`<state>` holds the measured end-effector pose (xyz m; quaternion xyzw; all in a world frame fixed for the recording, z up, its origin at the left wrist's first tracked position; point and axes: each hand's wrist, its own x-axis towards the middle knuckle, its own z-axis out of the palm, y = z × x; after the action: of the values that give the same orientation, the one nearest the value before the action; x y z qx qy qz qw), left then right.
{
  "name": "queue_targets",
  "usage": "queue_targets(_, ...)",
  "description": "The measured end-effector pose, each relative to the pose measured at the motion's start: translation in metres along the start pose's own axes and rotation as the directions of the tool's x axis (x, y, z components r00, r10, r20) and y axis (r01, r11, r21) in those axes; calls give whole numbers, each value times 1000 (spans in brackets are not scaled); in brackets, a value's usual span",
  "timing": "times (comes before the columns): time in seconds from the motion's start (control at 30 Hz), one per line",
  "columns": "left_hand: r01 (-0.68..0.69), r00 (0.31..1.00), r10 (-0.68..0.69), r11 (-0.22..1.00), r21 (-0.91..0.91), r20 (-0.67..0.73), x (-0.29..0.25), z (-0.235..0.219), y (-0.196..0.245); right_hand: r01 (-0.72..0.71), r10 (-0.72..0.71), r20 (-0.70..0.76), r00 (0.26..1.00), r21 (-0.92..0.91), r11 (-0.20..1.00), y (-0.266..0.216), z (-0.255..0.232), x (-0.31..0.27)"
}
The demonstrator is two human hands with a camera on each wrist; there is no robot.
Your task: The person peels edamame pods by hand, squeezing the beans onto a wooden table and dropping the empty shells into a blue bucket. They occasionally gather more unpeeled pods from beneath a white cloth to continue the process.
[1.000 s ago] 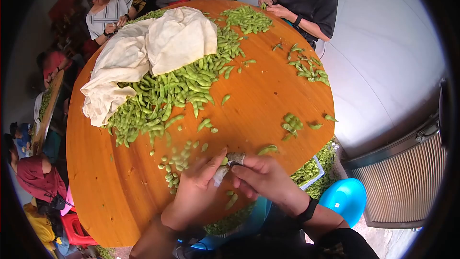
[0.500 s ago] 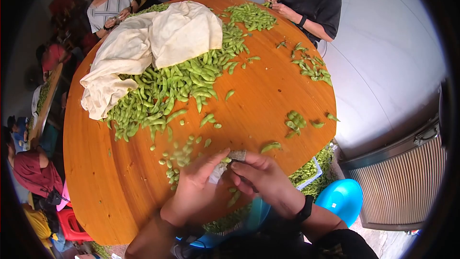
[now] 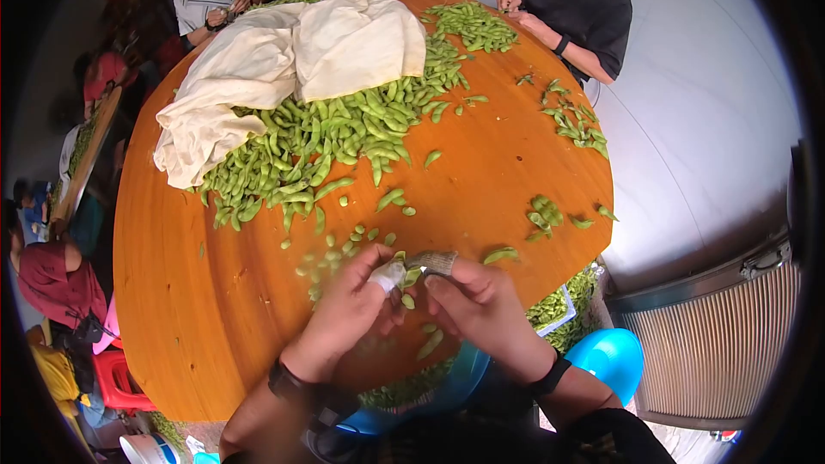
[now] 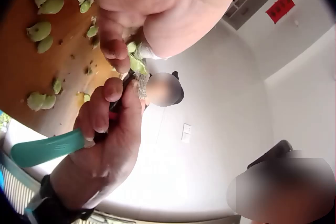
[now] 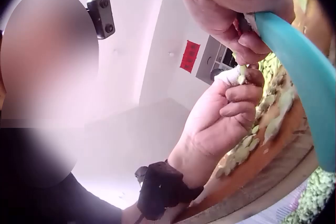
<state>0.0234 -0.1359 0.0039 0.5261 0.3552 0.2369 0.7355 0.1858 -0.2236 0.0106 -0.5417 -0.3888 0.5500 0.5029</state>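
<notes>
In the head view my left hand (image 3: 339,314) pinches a split green soybean pod (image 3: 412,277), with a bean (image 3: 407,301) showing just below it. White wrapping (image 3: 388,275) covers the left thumb. My right hand (image 3: 490,309) meets the pod from the other side, its index finger bound in grey tape (image 3: 432,262). The right fingers curl round a tool with a teal handle (image 4: 50,148), seen in both wrist views; its working end is mostly hidden by the fingers. Shelled beans (image 3: 351,247) lie on the table just beyond the left hand.
A heap of pods (image 3: 344,133) under a cream cloth (image 3: 361,47) covers the table's (image 3: 507,155) far left. Loose pods (image 3: 543,216) lie to the right. A blue basin (image 3: 468,371) sits below the near edge. Two people (image 3: 584,9) work across the table.
My left hand has turned and lifted slightly, so the wrapped thumb and the opened pod now show between the hands. The head view has shifted a little.
</notes>
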Motion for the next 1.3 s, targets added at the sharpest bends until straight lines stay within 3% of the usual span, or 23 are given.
queue_targets(0.03, 16, 1000, -16, 998, -68, 1, 1, -3, -2, 81, -83, -21, 996, -52, 995, 0, 2, 0)
queue_targets(0.2, -24, 998, 16, 990, -138, -56, 3, -1, -8, 59, -61, -21, 998, -83, 995, 1, 7, -2)
queue_targets(0.3, -44, 998, 39, 994, -102, -49, 5, -6, -12, 24, -24, -30, 999, -27, 999, -1, 9, -5)
queue_targets(0.37, 15, 1000, -15, 999, -37, 4, 4, -11, -9, -1, 1, -28, 1000, 3, 1000, -2, 7, -5)
queue_targets(0.47, -3, 1000, 4, 1000, 21, -30, 2, -8, -8, -19, 20, -17, 1000, 62, 998, -1, 3, -5)
queue_targets(0.6, -48, 997, 51, 997, -56, 61, 0, -2, -4, -15, 16, -50, 999, 29, 999, -3, -3, -7)
queue_targets(0.73, -66, 998, 66, 993, 101, 1, -1, 5, -3, 61, -61, -21, 998, -28, 998, 1, -1, -11)
queue_targets(0.8, -54, 998, 56, 989, 141, -9, 0, 3, -6, 28, -29, -13, 1000, -21, 999, 2, -2, -13)
queue_targets(0.87, -140, 990, 140, 970, 199, 12, 1, 0, -11, -5, 5, -4, 1000, -14, 1000, 4, -1, -14)
queue_targets(1.07, -46, 995, 63, 978, 205, -76, 0, 0, -3, 23, -23, 14, 1000, 7, 1000, 3, 1, -14)
queue_targets(1.2, -42, 998, 50, 987, 156, -46, -1, -2, 0, -3, 4, -11, 1000, 62, 998, 1, -2, -13)
queue_targets(1.3, -140, 990, 139, 985, 103, 14, 1, 1, 1, 18, -16, -41, 999, 64, 998, 1, -7, -14)
